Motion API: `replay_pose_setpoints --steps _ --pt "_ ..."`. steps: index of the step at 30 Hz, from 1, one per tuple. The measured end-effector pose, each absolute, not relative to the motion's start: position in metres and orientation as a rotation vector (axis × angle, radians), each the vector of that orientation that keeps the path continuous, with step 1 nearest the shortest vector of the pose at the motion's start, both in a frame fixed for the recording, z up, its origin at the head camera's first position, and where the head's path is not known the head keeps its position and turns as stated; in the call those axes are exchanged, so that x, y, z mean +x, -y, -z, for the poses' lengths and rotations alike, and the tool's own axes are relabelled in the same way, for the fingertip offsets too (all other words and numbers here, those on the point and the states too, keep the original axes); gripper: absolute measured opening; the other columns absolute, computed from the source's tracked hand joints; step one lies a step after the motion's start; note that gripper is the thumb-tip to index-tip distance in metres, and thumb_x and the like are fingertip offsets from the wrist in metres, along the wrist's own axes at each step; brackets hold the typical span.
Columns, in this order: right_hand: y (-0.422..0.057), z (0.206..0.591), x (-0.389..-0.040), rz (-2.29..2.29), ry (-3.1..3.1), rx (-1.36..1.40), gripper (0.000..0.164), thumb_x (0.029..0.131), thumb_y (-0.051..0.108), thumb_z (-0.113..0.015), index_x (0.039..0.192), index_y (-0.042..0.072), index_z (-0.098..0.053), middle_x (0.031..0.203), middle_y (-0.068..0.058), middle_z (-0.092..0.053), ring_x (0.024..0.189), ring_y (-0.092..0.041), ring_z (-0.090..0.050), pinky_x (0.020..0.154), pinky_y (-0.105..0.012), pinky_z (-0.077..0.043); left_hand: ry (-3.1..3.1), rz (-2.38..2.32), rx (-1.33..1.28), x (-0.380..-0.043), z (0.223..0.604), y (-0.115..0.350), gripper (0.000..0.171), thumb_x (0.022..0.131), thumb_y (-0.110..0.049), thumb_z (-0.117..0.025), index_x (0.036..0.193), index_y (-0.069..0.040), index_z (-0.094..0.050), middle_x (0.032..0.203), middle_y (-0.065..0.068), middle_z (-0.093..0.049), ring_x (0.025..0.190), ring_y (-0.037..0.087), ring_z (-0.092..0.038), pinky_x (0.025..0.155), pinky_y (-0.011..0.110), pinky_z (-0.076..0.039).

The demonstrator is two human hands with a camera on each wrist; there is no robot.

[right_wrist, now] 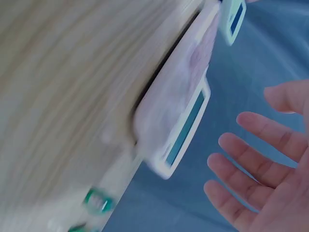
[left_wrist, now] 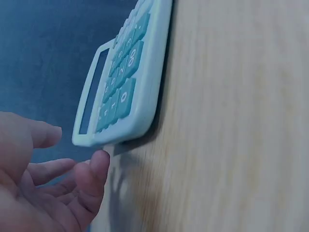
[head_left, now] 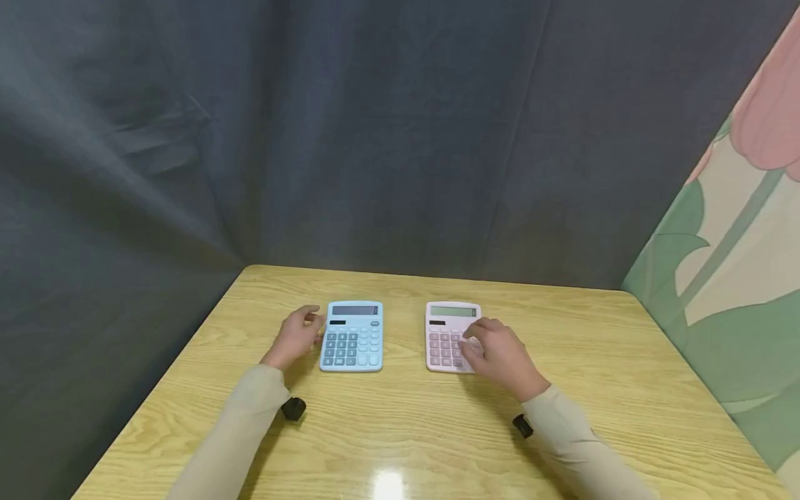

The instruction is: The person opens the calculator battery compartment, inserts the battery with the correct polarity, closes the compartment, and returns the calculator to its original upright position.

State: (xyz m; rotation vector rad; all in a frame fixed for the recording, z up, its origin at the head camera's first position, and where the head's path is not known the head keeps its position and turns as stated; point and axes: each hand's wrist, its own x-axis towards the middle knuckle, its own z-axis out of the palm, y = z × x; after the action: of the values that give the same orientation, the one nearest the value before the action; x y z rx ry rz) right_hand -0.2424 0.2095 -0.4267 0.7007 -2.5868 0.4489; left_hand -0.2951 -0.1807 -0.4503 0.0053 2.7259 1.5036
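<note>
A light blue calculator [head_left: 351,336] lies on the table with its display at the far end. Beside its left edge is my left hand [head_left: 296,335], fingers loosely bent and holding nothing; in the left wrist view its fingertips [left_wrist: 100,164] come right up to the calculator's edge. To the right lies a pink calculator [head_left: 442,347], partly covered by my right hand [head_left: 503,354]. From the right wrist view, that hand's fingers [right_wrist: 251,166] are spread and apart from the pink calculator's body. Both displays show a 0.
The wooden table [head_left: 400,423] carries both calculators side by side with a gap between them. A dark curtain [head_left: 387,139] hangs behind and to the left. On the right stands a panel with a flower pattern [head_left: 744,292]. Black wrist devices [head_left: 293,408] sit below both sleeves.
</note>
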Motion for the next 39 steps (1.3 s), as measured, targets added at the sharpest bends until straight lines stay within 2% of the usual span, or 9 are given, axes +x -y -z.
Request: replay_pose_setpoints --steps 2,6,9,15,21,27,29,33,39 --pt "-0.200 0.428 -0.241 -0.453 2.568 0.740 0.014 0.089 0.017 -0.072 0.090 0.003 -0.075 0.093 -0.010 -0.071 0.086 -0.027 -0.066 0.076 -0.044 -0.056 -2.694 -1.541 -0.011 -0.301 0.454 0.178 0.051 0.107 -0.023 -0.046 0.149 0.004 -0.038 0.137 0.027 -0.050 0.096 0.029 -0.066 0.072 0.032 -0.054" --pt "-0.182 0.434 -0.239 -0.456 2.541 0.808 0.009 0.087 0.014 -0.072 0.089 0.005 -0.075 0.085 -0.004 -0.070 0.077 -0.020 -0.065 0.070 -0.038 -0.056 -2.702 -1.552 0.000 -0.311 0.462 0.173 0.048 0.107 -0.019 -0.045 0.147 0.007 -0.041 0.137 0.028 -0.051 0.116 0.036 -0.058 0.097 0.044 -0.050" --pt "-0.171 0.437 -0.236 -0.460 2.544 0.841 0.007 0.086 0.012 -0.072 0.089 0.006 -0.075 0.083 -0.003 -0.070 0.074 -0.017 -0.064 0.068 -0.035 -0.055 -2.708 -1.562 0.013 -0.314 0.465 0.170 0.046 0.106 -0.015 -0.046 0.145 0.009 -0.043 0.133 0.028 -0.054 0.119 0.037 -0.055 0.103 0.049 -0.045" --pt "-0.150 0.441 -0.230 -0.530 2.595 0.873 0.022 0.088 0.011 -0.071 0.108 0.001 -0.071 0.096 -0.011 -0.073 0.079 -0.018 -0.070 0.072 -0.034 -0.058 -2.625 -1.625 -0.036 -0.310 0.466 0.168 0.040 0.105 -0.011 -0.048 0.140 0.011 -0.047 0.120 0.024 -0.059 0.099 0.025 -0.058 0.082 0.032 -0.050" --pt "-0.134 0.440 -0.227 -0.624 2.642 0.865 0.042 0.091 0.014 -0.071 0.130 0.002 -0.062 0.100 -0.012 -0.073 0.081 -0.018 -0.070 0.069 -0.032 -0.057 -2.437 -1.712 -0.057 -0.301 0.466 0.170 0.031 0.105 -0.011 -0.051 0.130 0.006 -0.052 0.102 0.015 -0.062 0.076 0.017 -0.056 0.061 0.025 -0.044" --pt "-0.121 0.438 -0.226 -0.695 2.745 0.838 0.056 0.093 0.020 -0.068 0.143 0.002 -0.050 0.100 -0.012 -0.072 0.083 -0.019 -0.068 0.064 -0.028 -0.053 -2.372 -1.682 0.027 -0.286 0.461 0.167 0.026 0.103 -0.009 -0.053 0.124 0.006 -0.053 0.090 0.010 -0.065 0.071 0.015 -0.058 0.060 0.026 -0.045" --pt "-0.118 0.438 -0.226 -0.735 2.788 0.818 0.061 0.094 0.022 -0.067 0.147 0.002 -0.045 0.101 -0.013 -0.072 0.077 -0.018 -0.067 0.061 -0.028 -0.052 -2.348 -1.682 0.070 -0.282 0.459 0.164 0.026 0.103 -0.008 -0.052 0.124 0.007 -0.053 0.089 0.010 -0.065 0.071 0.015 -0.058 0.060 0.026 -0.046" --pt "-0.114 0.439 -0.227 -0.867 2.870 0.787 0.070 0.096 0.027 -0.066 0.153 0.002 -0.034 0.100 -0.012 -0.073 0.074 -0.013 -0.067 0.065 -0.027 -0.054 -2.296 -1.691 0.141 -0.277 0.458 0.160 0.024 0.104 -0.007 -0.050 0.122 0.007 -0.053 0.089 0.011 -0.065 0.071 0.016 -0.057 0.061 0.025 -0.048" --pt "-0.112 0.445 -0.229 -1.125 2.916 0.655 0.073 0.094 0.023 -0.066 0.152 -0.003 -0.030 0.076 -0.002 -0.064 0.060 -0.009 -0.055 0.056 -0.026 -0.048 -2.261 -1.697 0.200 -0.270 0.463 0.151 0.023 0.104 -0.006 -0.049 0.122 0.009 -0.053 0.087 0.011 -0.064 0.071 0.017 -0.056 0.061 0.026 -0.049"
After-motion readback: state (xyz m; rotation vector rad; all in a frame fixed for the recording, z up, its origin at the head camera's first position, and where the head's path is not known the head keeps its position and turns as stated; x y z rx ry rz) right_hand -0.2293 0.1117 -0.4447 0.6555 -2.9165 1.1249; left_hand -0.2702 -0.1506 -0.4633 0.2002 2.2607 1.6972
